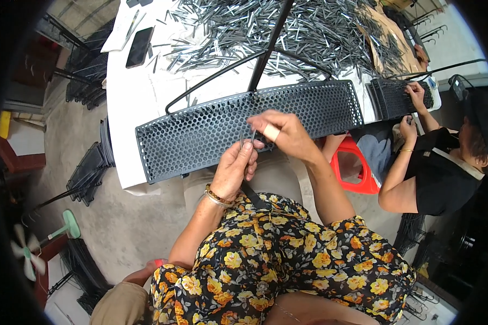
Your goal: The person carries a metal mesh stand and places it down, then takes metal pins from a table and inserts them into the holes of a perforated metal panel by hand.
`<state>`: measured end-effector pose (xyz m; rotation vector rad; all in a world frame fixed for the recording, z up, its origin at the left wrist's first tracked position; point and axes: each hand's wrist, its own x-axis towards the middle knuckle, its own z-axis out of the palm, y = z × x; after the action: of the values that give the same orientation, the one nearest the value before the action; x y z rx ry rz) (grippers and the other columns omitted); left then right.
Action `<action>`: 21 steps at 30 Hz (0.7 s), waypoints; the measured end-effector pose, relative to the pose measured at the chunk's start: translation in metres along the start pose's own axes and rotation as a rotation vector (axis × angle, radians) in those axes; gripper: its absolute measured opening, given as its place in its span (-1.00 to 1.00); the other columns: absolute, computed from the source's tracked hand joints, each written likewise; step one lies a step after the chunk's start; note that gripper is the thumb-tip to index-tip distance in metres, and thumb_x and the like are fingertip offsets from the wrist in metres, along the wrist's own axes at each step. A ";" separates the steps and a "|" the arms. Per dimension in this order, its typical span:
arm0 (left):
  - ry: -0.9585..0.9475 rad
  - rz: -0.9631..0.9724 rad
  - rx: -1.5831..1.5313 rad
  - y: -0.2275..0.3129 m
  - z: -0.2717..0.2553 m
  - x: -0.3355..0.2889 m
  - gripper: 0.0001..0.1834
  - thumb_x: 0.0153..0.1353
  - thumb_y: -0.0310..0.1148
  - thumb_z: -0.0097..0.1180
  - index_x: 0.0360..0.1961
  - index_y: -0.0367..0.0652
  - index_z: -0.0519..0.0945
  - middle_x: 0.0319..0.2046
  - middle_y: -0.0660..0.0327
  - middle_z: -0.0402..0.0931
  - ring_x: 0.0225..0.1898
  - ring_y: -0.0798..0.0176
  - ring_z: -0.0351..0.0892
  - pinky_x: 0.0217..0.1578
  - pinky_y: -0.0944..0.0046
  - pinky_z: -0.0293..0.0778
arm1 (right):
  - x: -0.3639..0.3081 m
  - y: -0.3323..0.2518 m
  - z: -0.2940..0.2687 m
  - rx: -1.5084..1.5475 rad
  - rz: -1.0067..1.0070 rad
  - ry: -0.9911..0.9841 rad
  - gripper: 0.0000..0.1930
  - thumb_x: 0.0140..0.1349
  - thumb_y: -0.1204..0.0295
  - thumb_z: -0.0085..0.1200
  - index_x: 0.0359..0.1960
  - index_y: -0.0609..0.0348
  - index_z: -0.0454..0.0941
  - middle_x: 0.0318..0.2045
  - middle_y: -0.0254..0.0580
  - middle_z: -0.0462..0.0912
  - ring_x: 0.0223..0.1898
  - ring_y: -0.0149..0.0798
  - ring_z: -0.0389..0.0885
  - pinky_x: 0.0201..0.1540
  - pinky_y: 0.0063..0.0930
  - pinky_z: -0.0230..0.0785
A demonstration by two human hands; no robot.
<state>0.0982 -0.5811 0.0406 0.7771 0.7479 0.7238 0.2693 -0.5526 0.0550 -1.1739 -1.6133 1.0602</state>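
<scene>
A long black perforated panel (200,132), full of round holes, lies across the near edge of the white-covered table. My left hand (236,165) is at its front edge, with thumb and fingers pinched round thin dark strips (242,140) that stick up from the grip. Just above and to the right, over the panel, is my right hand (287,132), its fingers curled together and a light tan band round one finger. Its fingertips are slightly blurred near the top of a strip, so what they pinch is unclear. A black rod frame (263,65) rises from the panel's far side.
A large heap of dark strips (265,32) covers the far table. A phone (139,47) lies at the left on the white cover (127,103). To the right, a co-worker (444,173) handles another black panel (387,97), near a red stool (358,168). Black racks stand at left.
</scene>
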 end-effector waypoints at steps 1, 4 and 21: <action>-0.030 0.006 0.014 0.001 0.001 0.000 -0.67 0.38 -0.18 -0.25 -0.18 -0.24 0.42 -0.60 0.42 0.23 -0.63 0.55 0.20 -0.64 0.54 0.21 | -0.006 -0.006 0.000 0.133 0.161 -0.071 -0.75 0.23 0.37 0.04 -0.25 0.35 0.59 -0.37 -0.23 0.57 -0.36 -0.47 0.47 -0.30 -0.57 0.33; -0.108 -0.040 0.030 0.004 0.006 0.000 -0.68 0.39 -0.20 -0.27 -0.19 -0.25 0.40 -0.62 0.41 0.22 -0.66 0.54 0.19 -0.68 0.54 0.18 | -0.014 -0.005 0.000 0.137 0.143 -0.085 -0.77 0.22 0.38 0.05 -0.23 0.31 0.61 -0.37 -0.25 0.56 -0.36 -0.50 0.46 -0.32 -0.63 0.31; -0.160 -0.071 0.268 0.012 0.021 0.000 -0.68 0.37 -0.21 -0.22 -0.09 -0.26 0.39 -0.59 0.35 0.35 -0.69 0.51 0.33 -0.75 0.55 0.25 | -0.026 -0.011 -0.014 0.277 0.185 -0.013 -0.83 0.15 0.45 0.12 -0.30 0.31 0.63 -0.41 -0.24 0.58 -0.48 -0.52 0.45 -0.42 -0.63 0.30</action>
<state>0.1123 -0.5821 0.0606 1.0337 0.7311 0.4952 0.2850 -0.5776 0.0653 -1.1440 -1.3340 1.3644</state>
